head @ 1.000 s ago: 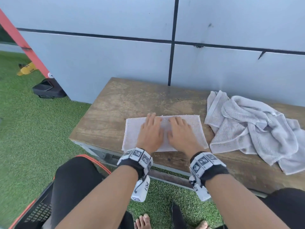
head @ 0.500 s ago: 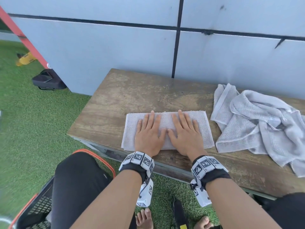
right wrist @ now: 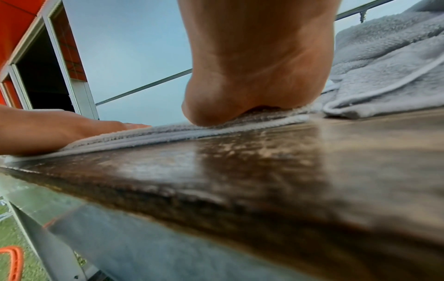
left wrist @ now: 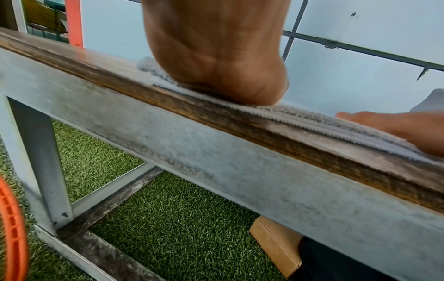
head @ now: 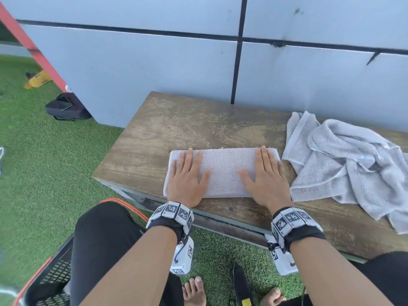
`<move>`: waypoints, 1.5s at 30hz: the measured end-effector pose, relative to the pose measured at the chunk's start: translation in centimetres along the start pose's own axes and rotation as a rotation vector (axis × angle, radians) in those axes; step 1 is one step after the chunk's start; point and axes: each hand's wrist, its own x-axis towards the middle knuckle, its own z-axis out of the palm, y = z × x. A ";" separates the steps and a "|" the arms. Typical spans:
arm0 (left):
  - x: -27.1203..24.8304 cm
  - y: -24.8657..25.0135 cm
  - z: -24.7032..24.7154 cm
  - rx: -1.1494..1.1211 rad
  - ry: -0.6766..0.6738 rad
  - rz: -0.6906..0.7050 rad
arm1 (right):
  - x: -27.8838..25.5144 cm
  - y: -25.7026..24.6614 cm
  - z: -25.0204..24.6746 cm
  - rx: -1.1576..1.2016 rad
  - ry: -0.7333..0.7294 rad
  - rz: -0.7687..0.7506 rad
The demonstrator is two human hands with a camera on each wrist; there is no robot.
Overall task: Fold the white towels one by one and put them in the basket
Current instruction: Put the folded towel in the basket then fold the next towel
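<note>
A folded white towel [head: 224, 171] lies flat near the front edge of the wooden table [head: 189, 127]. My left hand [head: 187, 175] presses its left end with straight fingers. My right hand [head: 266, 176] lies flat on its right end. The wrist views show each palm heel on the towel's layered edge [left wrist: 312, 123] [right wrist: 168, 133]. A heap of unfolded white towels [head: 344, 164] sits on the table to the right. The black basket with an orange rim [head: 50, 281] stands on the grass at my lower left, partly hidden by my leg.
A grey panel wall [head: 154, 62] rises behind the table. Artificial grass [head: 44, 173] covers the floor. A black bag [head: 66, 107] and a yellow object [head: 37, 79] lie far left by a red beam. A cardboard box [left wrist: 276, 245] sits under the table.
My hands were side by side at the towel's middle. They have slid apart, the left to the left end and the right to the right end, smoothing the towel.
</note>
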 end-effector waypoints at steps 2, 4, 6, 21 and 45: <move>-0.2 -0.2 -0.1 0.051 0.016 -0.027 | -0.2 0.4 -0.1 0.002 -0.002 0.017; -0.5 -0.3 -0.4 0.080 0.026 -0.047 | -0.3 0.7 -0.1 -0.006 0.014 0.022; -0.6 -0.3 -0.6 0.081 0.019 -0.062 | -0.2 0.6 -0.3 -0.014 0.006 0.028; 0.7 5.6 1.2 -0.008 -0.006 0.118 | 0.3 -3.2 0.3 0.039 -0.002 -0.102; 0.3 1.1 -1.3 0.055 -0.152 -0.135 | -0.8 -0.9 -2.2 -0.112 0.041 0.119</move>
